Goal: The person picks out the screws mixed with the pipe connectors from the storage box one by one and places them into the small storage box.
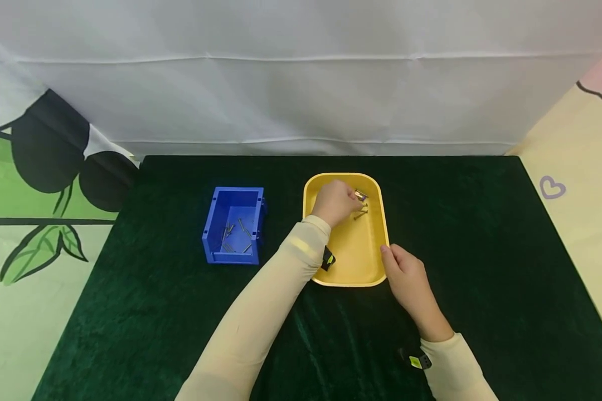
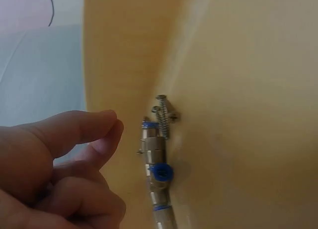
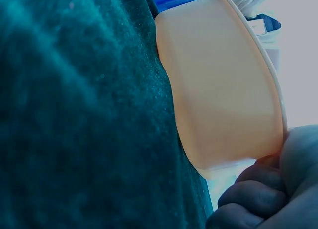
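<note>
My left hand [image 1: 337, 203] reaches into the yellow tray [image 1: 357, 262], near its far right corner. In the left wrist view its thumb and forefinger tips meet, with nothing visible between them, and the other fingers are curled. Just beyond those fingertips lie several screws [image 2: 164, 120] and metal fittings with blue rings [image 2: 158, 174], by the tray wall. My right hand [image 1: 407, 274] grips the tray's near right rim, thumb on top and fingers curled beneath, as the right wrist view shows.
A blue open-topped bin [image 1: 210, 231] stands left of the tray, with several screws [image 1: 244, 227] on its floor. Both containers rest on a dark green cloth [image 1: 461, 234] covering the table. A white curtain [image 1: 301, 106] hangs behind the far table edge.
</note>
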### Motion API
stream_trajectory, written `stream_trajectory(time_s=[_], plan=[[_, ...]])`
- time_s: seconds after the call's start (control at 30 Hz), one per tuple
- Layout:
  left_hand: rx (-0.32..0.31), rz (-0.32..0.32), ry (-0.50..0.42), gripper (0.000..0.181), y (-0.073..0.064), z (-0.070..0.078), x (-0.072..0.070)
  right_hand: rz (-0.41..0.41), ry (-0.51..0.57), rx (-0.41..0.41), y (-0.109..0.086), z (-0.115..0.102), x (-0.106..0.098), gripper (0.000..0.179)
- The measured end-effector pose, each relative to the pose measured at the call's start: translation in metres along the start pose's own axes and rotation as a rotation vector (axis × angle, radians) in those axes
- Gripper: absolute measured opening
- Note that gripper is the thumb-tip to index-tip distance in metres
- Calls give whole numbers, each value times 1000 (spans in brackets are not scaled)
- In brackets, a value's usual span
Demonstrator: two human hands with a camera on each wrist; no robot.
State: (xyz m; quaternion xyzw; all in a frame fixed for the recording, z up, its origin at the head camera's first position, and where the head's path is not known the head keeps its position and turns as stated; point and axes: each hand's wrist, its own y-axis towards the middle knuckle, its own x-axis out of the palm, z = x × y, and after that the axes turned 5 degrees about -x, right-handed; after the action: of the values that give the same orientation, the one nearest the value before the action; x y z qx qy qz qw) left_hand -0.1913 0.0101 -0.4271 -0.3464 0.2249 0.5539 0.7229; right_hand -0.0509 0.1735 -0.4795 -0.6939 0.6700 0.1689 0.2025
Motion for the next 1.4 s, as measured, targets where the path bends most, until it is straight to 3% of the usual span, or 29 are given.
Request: stream_trajectory(time_s=[0.23, 0.63, 0.83, 1.1, 1.3, 1.4], plan=[[-12, -16, 111, 42, 8, -6, 9, -11, -11, -14, 1, 1, 1, 44], [30, -44, 304, 39, 13, -8, 14, -11, 0, 5, 1, -1, 0, 43], [43, -58, 350, 39, 13, -10, 16, -11, 2, 23, 0, -2, 1, 44], [49, -75, 306, 44, 4, -9, 3, -9, -13, 15, 0, -2, 0, 45], [43, -76, 193, 32, -13, 0, -13, -9, -17, 21, 1, -2, 0, 43], [69, -62, 157, 26, -22, 4, -20, -7, -17, 24, 1, -2, 0, 43]])
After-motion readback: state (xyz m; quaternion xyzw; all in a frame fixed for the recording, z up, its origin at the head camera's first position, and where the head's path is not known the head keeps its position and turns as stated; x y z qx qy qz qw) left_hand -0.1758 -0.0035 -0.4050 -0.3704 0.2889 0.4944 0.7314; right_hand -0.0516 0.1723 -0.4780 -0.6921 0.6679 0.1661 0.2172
